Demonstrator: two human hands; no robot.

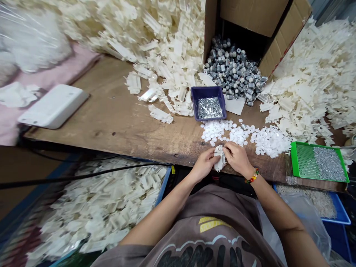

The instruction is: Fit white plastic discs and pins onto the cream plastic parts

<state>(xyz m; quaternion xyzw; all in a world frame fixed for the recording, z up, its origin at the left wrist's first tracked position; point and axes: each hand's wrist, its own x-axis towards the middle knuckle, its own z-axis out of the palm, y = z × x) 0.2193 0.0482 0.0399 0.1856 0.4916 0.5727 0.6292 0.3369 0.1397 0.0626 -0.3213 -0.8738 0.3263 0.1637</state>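
Note:
A flat white plastic part point(219, 158) with small tabs and holes is held upright at the table's front edge. My left hand point(205, 163) is closed on its left side, thumb across its face. At its upper right, the fingers of my right hand point(236, 157) are pinched together against the part; whether a small piece sits between them is hidden. Just beyond my hands lie small white plastic discs point(213, 130) in loose heaps. Behind these stands a dark purple tub point(195, 108) with thin metal pins point(210, 107) inside.
Grey metal cylinders point(235, 70) spill from a cardboard box point(289, 39). White plastic parts pile up at the back point(178, 48) and right point(314, 78). A green tray point(295, 159) of tiny metal pieces stands right. A white box-shaped device point(52, 105) lies left, above a crate of parts point(111, 200).

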